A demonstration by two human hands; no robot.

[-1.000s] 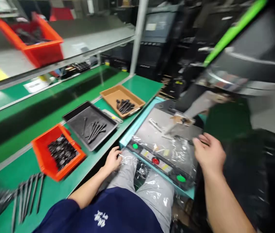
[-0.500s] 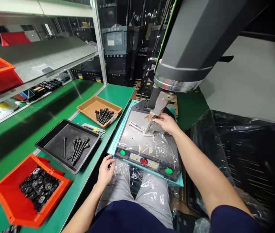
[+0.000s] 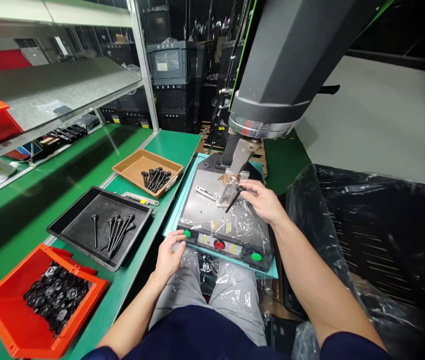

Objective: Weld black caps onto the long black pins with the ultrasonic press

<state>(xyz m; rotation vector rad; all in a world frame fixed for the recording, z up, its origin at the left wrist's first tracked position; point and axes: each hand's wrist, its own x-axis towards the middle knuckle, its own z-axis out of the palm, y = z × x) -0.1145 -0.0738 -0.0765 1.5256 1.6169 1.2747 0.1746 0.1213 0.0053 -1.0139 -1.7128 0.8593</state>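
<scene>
In my right hand (image 3: 265,201) a long black bolt with a round head (image 3: 234,199) is pinched near its head, shank slanting down to the left. It is just in front of the metal fixture (image 3: 225,194) on the machine's plate, below the press tool (image 3: 241,156). My left hand (image 3: 169,254) is at the base's near left corner, fingers loosely bent and apart, nothing held. Its fingertips are at the left green button (image 3: 187,233); whether they press it I cannot tell. A red button (image 3: 219,244) and another green button (image 3: 256,256) line the front edge.
On the green bench at left are a brown tray (image 3: 130,168) and a black tray (image 3: 70,225), both with similar bolts, and a red bin (image 3: 0,320) of black round parts. The grey machine head (image 3: 268,75) overhangs the plate. Plastic-covered dark material (image 3: 381,225) stands at right.
My right hand has drawn the bolt away from the fixture toward me, so its shank now shows. My left hand has moved up and right to the left green button.
</scene>
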